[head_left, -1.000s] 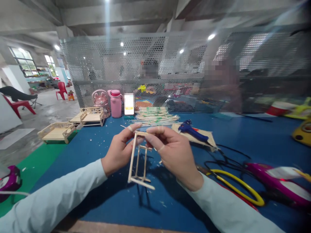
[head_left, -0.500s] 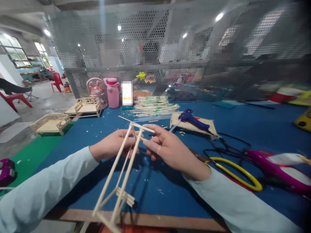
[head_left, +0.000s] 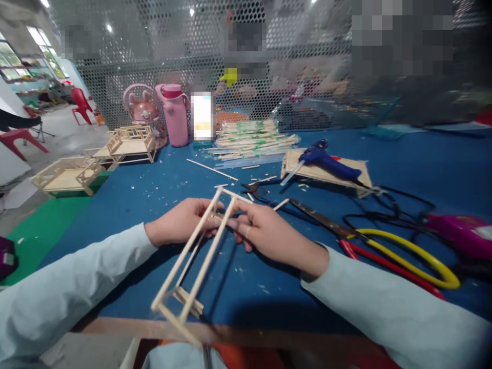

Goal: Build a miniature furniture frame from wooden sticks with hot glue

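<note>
A narrow frame of pale wooden sticks slants from my hands toward the table's front edge. My left hand is closed on its far end from the left. From the right, my right hand pinches the same end, thumb and fingers close to the left fingertips. Whether a separate small stick is held between them is hidden. A short bundle of sticks shows under the frame's near end. Beyond the hands lie a pair of pliers and a loose thin stick.
A blue glue gun rests on a flat wooden piece. Scissors with yellow and red handles lie by my right forearm. Bagged sticks, a pink bottle and small wooden furniture models stand along the back and left.
The view has tipped downward, and more of the scissors and pliers shows. Both hands keep hold of the frame's far end; its near end sits a little higher in view.
</note>
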{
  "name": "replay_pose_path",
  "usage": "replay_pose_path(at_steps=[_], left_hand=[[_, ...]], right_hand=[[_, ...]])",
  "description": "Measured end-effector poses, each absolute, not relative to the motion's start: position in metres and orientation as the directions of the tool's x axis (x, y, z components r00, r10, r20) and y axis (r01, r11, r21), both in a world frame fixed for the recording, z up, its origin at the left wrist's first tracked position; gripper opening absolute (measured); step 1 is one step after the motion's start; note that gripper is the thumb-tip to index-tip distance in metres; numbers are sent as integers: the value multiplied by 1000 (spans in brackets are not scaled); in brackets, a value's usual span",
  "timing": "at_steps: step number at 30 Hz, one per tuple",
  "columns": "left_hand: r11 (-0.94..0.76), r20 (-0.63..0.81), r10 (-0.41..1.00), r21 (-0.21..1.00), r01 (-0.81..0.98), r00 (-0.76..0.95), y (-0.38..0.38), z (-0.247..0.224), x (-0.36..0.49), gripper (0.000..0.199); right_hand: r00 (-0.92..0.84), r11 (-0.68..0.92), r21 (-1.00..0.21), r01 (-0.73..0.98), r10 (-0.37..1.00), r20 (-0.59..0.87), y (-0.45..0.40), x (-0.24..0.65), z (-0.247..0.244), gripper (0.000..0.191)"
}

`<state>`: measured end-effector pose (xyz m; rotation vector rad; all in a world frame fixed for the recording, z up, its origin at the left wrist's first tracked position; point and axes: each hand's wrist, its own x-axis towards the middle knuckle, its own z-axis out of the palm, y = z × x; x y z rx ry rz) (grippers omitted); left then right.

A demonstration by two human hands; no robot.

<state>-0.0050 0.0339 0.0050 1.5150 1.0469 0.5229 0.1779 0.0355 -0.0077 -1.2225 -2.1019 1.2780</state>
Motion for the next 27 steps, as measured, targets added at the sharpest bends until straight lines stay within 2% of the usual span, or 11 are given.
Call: replay_pose_path(at_steps=[3, 6, 9, 11, 14, 18, 22, 27], left_hand=[[-158, -55, 898, 887, 434, 438, 32, 4, -5, 14], [-382, 79, 883, 693, 612, 462, 32, 2, -8, 19], [-495, 125, 852, 505, 707, 508, 33, 0, -12, 23], [-526, 134, 838, 450, 721, 528, 32, -1, -14, 23], [-509, 140, 850, 467, 723, 508, 30, -2, -15, 20], [-445, 140, 890, 469, 762, 434, 27, -1, -13, 17], [-460, 117, 881, 434, 775, 458, 27, 1, -11, 18], [-479, 111, 867, 450, 754, 485, 28, 1, -14, 19]], right_hand=[[-532, 275, -822, 498, 846, -39, 36, 178, -12, 17], [-530, 415, -729, 545, 844, 83, 36, 178, -12, 17], [-559, 502, -606, 617, 821, 112, 35, 176, -10, 19], [-583, 540, -540, 645, 805, 109, 35, 175, -8, 20], [-583, 545, -509, 667, 806, 99, 33, 176, -6, 21], [-550, 510, -545, 666, 829, 103, 31, 180, -4, 21], [-504, 454, -599, 660, 858, 96, 30, 185, -4, 22], [-508, 434, -617, 656, 859, 64, 31, 187, -3, 23]])
